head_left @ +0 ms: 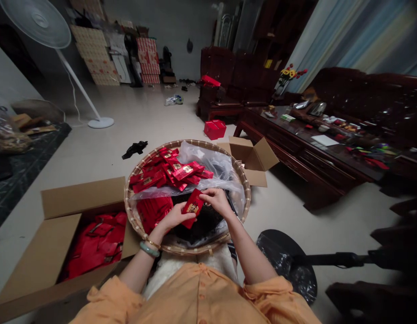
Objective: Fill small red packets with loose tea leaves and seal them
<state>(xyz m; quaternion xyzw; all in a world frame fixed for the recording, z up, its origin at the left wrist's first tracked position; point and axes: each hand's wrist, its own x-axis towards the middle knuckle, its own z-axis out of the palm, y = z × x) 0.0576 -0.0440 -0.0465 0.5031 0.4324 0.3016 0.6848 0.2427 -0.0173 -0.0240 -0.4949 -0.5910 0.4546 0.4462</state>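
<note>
My left hand [176, 217] and my right hand [215, 200] both grip one small red packet [192, 205] with gold print, over the near part of a round woven basket [134, 216] on my lap. The left fingers close around its lower end, the right fingers pinch its top edge. A pile of several like red packets [171, 173] lies on a clear plastic bag [218, 168] at the far side of the basket. More red packets [153, 210] show under the plastic at the left. A green bangle is on my left wrist.
An open cardboard box [56, 234] with red bags stands at my left. A smaller open carton [252, 157] sits beyond the basket. A fan base [286, 261] wrapped in black plastic is at right. A dark wooden table [316, 153], sofas and a standing fan [100, 121] surround.
</note>
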